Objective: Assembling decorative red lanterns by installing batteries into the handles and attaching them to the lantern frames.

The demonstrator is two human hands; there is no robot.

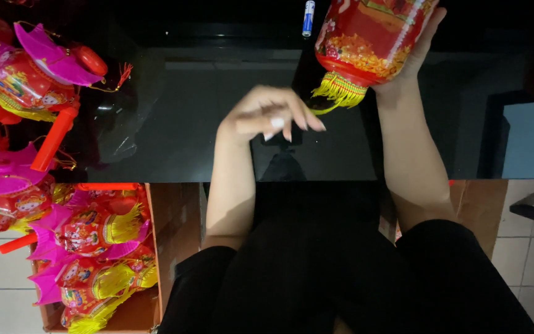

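Observation:
My right hand (420,52) grips a red cylindrical lantern (369,37) with gold patterns and a yellow tassel fringe at its lower end, holding it tilted above the black glass table (174,124). My left hand (273,114) hovers over the table middle, fingers loosely curled and pointing right, holding nothing, just left of the lantern's fringe.
A blue and white cylinder like a battery (308,17) lies at the table's far edge. Pink and red lanterns (32,80) with red handles pile at the left, partly on the table. A cardboard box (156,260) beside my left knee holds several more lanterns.

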